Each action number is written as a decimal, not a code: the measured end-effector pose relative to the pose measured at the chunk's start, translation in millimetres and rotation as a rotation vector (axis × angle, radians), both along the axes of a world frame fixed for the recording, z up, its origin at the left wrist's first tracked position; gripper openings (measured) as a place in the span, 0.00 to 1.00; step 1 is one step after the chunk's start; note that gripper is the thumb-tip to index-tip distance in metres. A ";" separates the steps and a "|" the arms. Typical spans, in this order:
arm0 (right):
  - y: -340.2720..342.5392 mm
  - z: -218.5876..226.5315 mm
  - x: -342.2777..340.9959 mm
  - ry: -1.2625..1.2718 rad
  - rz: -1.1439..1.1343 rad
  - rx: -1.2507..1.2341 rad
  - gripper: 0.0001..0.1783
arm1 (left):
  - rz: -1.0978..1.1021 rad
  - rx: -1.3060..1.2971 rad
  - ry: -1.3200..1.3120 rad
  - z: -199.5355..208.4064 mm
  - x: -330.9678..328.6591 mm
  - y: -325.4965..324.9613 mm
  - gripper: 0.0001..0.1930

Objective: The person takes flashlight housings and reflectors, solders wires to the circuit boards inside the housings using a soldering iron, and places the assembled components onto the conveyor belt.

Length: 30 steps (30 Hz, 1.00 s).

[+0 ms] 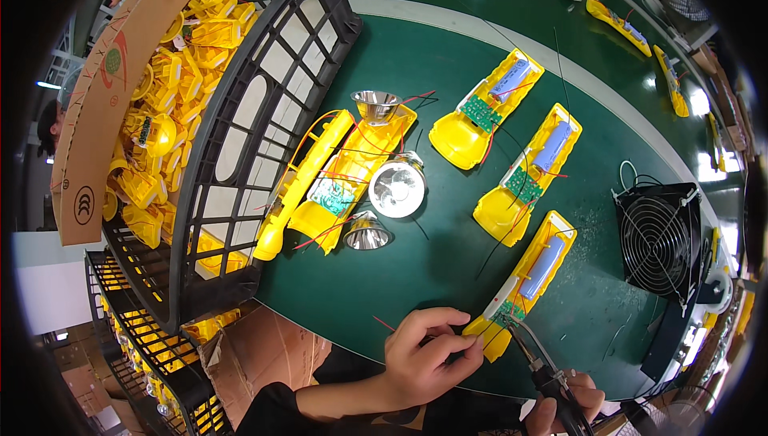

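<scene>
The yellow plastic housing half (528,280) nearest me lies on the green bench, with a blue cylindrical battery (543,268) and a small green circuit board (506,313) in it. My left hand (432,354) is closed in a pinch by the board's left side. A thin red wire (384,323) sticks out behind its fingers; what lies at the fingertips is too small to make out fully. In my right hand (570,406) is a soldering iron (550,382) with a black handle and a curved metal tube. Its tip reaches the board.
Two similar housings (488,108) (526,176) lie farther off. To the left are silver reflector cups (398,190), more yellow shells (352,164) and a black crate (186,220) filled with yellow parts. A black fan (658,240) stands at right; beyond the pale edge strip (448,16) is another green surface.
</scene>
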State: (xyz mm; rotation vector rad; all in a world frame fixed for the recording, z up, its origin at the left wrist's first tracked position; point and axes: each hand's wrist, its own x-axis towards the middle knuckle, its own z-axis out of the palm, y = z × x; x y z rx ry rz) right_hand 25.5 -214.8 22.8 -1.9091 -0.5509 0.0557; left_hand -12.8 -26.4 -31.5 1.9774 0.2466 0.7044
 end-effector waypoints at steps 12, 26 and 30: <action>-0.6 -6.1 4.7 -0.114 0.017 0.049 0.15 | -0.003 -0.004 0.002 0.0 -0.1 0.5 0.08; 9.1 -27.2 -13.7 -0.320 -0.668 0.036 0.20 | 0.002 0.010 0.011 -1.0 -0.6 1.6 0.08; -14.0 -45.0 -4.0 -0.399 -0.650 0.082 0.13 | 0.018 0.175 0.015 10.3 2.9 3.2 0.09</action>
